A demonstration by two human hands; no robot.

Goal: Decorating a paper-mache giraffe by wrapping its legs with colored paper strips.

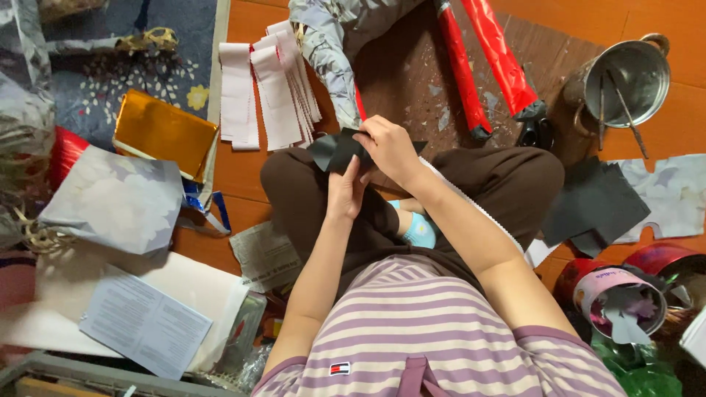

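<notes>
**Black Sheet Held Over the Lap: Two-Hand Grip**

Striped shirt fabric (434, 331) fills the lower edge of the head view, with brown trousers (507, 176) beyond it on crossed legs.

1. Position. The black paper piece (334, 151) sits above the lap, in front of the knees and clear of the orange floor (684, 110).
2. Left hand (346, 192): closed on the sheet's near edge, fingers pinching from below.
3. Right hand (390, 147): curled over the sheet's right part, gripping it; a dark corner shows past the wrist.
4. Orientation. The sheet's long axis appears to run left to right, its left corner pointing toward the white paper strips (268, 92).
5. Recommended technique: keep both grips near the edges, hold the sheet taut, avoid creasing.
</notes>
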